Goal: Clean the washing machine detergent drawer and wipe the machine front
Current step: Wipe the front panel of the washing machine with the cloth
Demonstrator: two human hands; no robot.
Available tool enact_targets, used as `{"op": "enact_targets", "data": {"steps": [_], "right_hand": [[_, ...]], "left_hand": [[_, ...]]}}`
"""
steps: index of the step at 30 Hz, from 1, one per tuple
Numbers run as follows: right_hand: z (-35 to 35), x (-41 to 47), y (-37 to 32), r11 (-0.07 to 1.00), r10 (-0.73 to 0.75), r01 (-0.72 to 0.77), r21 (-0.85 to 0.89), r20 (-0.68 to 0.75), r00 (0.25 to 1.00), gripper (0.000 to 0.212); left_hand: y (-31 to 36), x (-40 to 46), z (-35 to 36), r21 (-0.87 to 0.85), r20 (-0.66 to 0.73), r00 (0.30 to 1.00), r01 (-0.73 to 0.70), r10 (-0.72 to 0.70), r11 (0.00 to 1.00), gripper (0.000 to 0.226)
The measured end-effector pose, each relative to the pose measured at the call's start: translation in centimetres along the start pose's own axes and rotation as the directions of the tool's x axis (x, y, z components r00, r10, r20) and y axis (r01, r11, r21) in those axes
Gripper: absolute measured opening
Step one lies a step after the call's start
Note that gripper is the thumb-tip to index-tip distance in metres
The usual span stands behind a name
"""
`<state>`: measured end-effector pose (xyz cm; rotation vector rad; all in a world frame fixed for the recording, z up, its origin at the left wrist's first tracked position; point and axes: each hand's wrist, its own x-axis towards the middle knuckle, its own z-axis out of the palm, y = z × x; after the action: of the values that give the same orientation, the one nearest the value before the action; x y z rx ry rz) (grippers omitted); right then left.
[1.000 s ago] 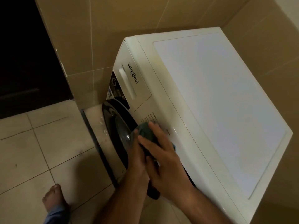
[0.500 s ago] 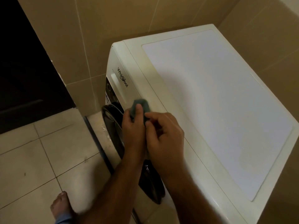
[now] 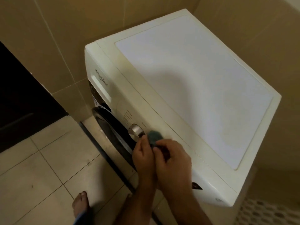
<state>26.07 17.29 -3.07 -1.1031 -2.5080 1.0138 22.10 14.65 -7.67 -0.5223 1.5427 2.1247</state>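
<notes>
A white front-loading washing machine (image 3: 194, 82) stands in a tiled corner. Its detergent drawer (image 3: 101, 85) is closed at the left end of the control panel. A silver dial (image 3: 136, 129) sits on the panel above the dark round door (image 3: 112, 127). My left hand (image 3: 143, 153) and my right hand (image 3: 173, 161) are together, both gripping a small teal cloth (image 3: 155, 136). The cloth presses on the panel just right of the dial. Most of the cloth is hidden by my fingers.
Beige wall tiles (image 3: 48, 38) close in behind and to the right of the machine. A dark doorway (image 3: 19, 98) opens at the left. My bare foot (image 3: 80, 204) rests on the tiled floor (image 3: 40, 168). A honeycomb-patterned mat (image 3: 266, 213) lies at bottom right.
Both hands and the cloth have slid rightward along the control panel, away from the drawer to just right of the dial. The dial has come into view.
</notes>
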Motion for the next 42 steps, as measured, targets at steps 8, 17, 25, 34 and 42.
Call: {"op": "enact_targets", "data": {"steps": [8, 17, 25, 34, 42], "right_hand": [[2.7, -3.0, 0.7, 0.975, 0.203, -0.204, 0.086, 0.014, 0.979, 0.036], [-0.4, -4.2, -3.2, 0.799, 0.426, -0.243, 0.55, -0.233, 0.874, 0.035], [-4.2, -4.2, -5.4, 0.776, 0.495, -0.252, 0.578, -0.311, 0.811, 0.028], [-9.3, -4.5, -8.1, 0.365, 0.481, -0.315, 0.876, 0.112, 0.87, 0.044], [-9.6, -4.7, -6.0, 0.6, 0.541, -0.257, 0.757, -0.148, 0.828, 0.019]], "left_hand": [[0.2, 0.4, -2.0, -0.343, 0.214, 0.791, 0.61, -0.573, 0.714, 0.038], [4.3, -1.5, -1.1, -0.235, 0.385, 0.594, 0.803, -0.706, 0.548, 0.035], [10.2, -2.9, 2.6, 0.079, 0.266, 0.783, 0.564, -0.563, 0.822, 0.033], [13.6, -8.4, 4.9, 0.185, 0.435, 0.725, 0.508, -0.534, 0.841, 0.049], [12.6, -10.1, 3.2, 0.547, 0.448, 0.848, -0.01, -0.282, 0.837, 0.031]]}}
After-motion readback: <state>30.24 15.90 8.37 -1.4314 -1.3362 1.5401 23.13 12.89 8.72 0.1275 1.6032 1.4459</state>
